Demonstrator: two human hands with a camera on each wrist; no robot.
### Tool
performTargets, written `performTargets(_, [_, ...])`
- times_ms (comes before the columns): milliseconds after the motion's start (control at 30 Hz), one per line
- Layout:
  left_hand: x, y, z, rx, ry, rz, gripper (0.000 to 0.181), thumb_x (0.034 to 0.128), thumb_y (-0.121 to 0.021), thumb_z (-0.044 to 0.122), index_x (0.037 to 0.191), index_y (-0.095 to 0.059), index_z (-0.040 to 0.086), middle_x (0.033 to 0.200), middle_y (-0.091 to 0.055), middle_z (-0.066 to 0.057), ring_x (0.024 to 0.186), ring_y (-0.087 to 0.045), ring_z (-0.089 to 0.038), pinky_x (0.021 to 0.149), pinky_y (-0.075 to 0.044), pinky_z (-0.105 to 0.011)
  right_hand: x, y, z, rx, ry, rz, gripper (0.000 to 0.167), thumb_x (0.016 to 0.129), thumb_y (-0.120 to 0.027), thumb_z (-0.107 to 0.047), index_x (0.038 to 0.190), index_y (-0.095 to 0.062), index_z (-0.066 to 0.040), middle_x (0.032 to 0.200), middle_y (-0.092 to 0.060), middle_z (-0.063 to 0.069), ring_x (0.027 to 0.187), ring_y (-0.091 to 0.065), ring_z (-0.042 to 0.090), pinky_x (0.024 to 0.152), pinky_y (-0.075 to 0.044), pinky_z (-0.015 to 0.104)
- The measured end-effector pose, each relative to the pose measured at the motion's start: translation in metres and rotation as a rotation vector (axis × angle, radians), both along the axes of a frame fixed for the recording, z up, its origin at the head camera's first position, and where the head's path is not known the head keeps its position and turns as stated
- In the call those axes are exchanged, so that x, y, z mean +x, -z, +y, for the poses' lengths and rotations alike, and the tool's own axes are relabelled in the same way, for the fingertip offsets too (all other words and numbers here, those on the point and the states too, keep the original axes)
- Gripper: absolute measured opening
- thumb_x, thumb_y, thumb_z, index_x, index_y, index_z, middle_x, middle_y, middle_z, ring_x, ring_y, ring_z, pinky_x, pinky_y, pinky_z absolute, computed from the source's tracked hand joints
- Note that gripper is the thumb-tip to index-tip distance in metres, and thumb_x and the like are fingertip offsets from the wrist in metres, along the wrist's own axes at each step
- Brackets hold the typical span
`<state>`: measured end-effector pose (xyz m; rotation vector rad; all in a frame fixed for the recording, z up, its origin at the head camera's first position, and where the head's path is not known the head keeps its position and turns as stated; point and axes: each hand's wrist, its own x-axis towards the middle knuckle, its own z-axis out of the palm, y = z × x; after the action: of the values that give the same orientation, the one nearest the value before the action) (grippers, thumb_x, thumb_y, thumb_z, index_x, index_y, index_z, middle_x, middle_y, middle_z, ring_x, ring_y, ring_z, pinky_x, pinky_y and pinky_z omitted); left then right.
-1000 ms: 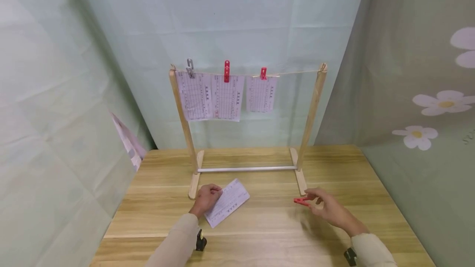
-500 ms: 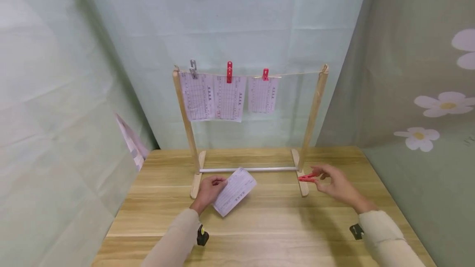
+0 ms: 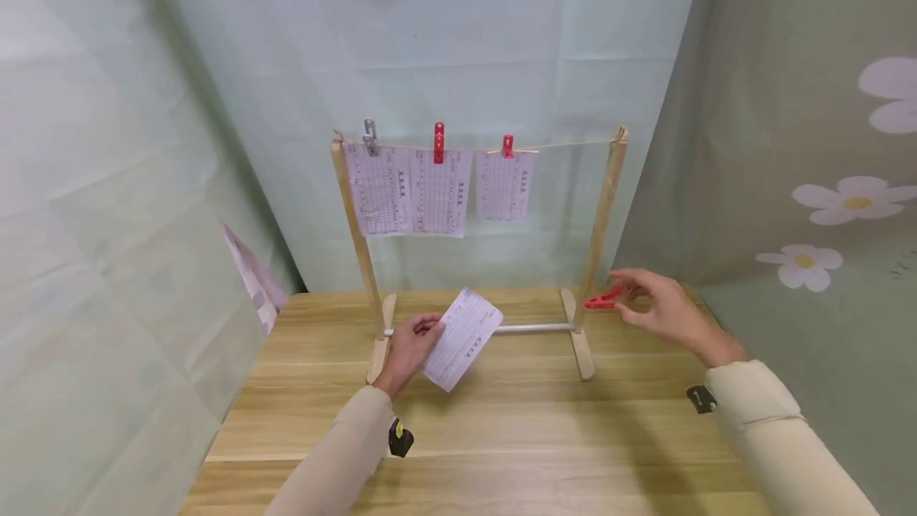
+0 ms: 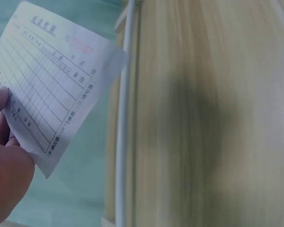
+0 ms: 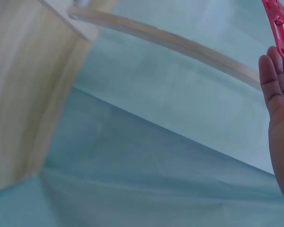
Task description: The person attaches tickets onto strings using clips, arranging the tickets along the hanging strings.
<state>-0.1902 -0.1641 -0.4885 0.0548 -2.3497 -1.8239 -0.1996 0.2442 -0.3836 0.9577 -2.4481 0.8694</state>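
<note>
My left hand (image 3: 414, 349) pinches a printed paper form (image 3: 464, 338) by its left edge and holds it tilted above the table. In the left wrist view the ruled form (image 4: 57, 80) shows its lines and red number, with thumb and fingers at its edge. My right hand (image 3: 662, 307) holds a red clothespin (image 3: 602, 300) between thumb and fingertips, beside the rack's right post. In the right wrist view, only part of the clothespin (image 5: 277, 23) shows at the top right corner. Three paper forms hang from a string (image 3: 573, 144) in front of the back curtain.
A wooden rack with a left post (image 3: 354, 221), a right post (image 3: 603, 213) and a white bottom bar (image 3: 533, 328) stands on the wooden table (image 3: 501, 436). A grey clip (image 3: 370, 138) and two red clips, one a middle clip (image 3: 438, 143), grip the hanging forms. Curtains surround the table.
Both hands have risen from near the tabletop toward the rack. The left carries the paper form up and slightly right; the right lifts the red clothespin up beside the right post.
</note>
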Motion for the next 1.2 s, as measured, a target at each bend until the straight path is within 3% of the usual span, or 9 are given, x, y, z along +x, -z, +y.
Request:
performTargets(167, [-0.003,-0.01,0.005,-0.002,-0.016,-0.022,0.019,0.0949,-0.067,0.009,0.108,-0.07,-0.004,0.096,-0.069,-0.012,0.081,-0.062,-0.016,0.07,-0.051,-0.022,-0.006,-0.022,0.001,0.037,0.022,-0.003,0.049,0.078,-0.078,0.009,0.123,-0.062,0.003,0.099,-0.07,0.01,0.083,-0.067,0.024,0.075,-0.055,0.025])
performTargets(567, [-0.015,-0.035,0.023,0.057,0.01,0.032,0.015,0.0942,-0.069,0.012,0.103,-0.07,-0.001,0.09,-0.069,-0.008,0.075,-0.061,-0.014,0.065,-0.05,-0.023,-0.015,-0.069,0.003,0.042,0.032,0.042,0.051,0.078,-0.079,0.009,0.125,-0.061,0.002,0.102,-0.071,0.012,0.088,-0.067,0.026,0.08,-0.041,0.003])
performTargets(833, [-0.026,-0.054,0.046,0.165,0.024,0.156,0.017,0.0904,-0.075,0.009,0.1,-0.072,-0.004,0.088,-0.072,-0.012,0.072,-0.063,-0.011,0.062,-0.051,-0.02,-0.024,-0.101,0.0,0.04,0.016,0.15,0.051,0.074,-0.078,0.013,0.122,-0.062,0.006,0.098,-0.07,0.015,0.082,-0.066,0.023,0.08,-0.042,0.003])
performTargets(1033, [-0.034,-0.071,0.065,0.216,-0.002,0.177,0.021,0.0899,-0.077,0.015,0.1,-0.074,-0.003,0.088,-0.074,-0.009,0.074,-0.063,-0.008,0.064,-0.05,-0.019,-0.029,-0.127,-0.009,0.027,0.001,0.181,0.052,0.074,-0.08,0.013,0.122,-0.063,0.006,0.098,-0.07,0.015,0.084,-0.061,0.005,0.081,-0.044,0.005])
performTargets(1200, [-0.041,-0.087,0.077,0.23,-0.012,0.173,0.022,0.0903,-0.077,0.02,0.101,-0.075,0.001,0.09,-0.074,-0.008,0.075,-0.064,-0.009,0.065,-0.05,-0.021,-0.032,-0.144,-0.017,0.023,0.014,0.148,0.054,0.075,-0.081,0.01,0.125,-0.061,0.006,0.101,-0.07,0.014,0.087,-0.063,0.01,0.082,-0.044,0.005])
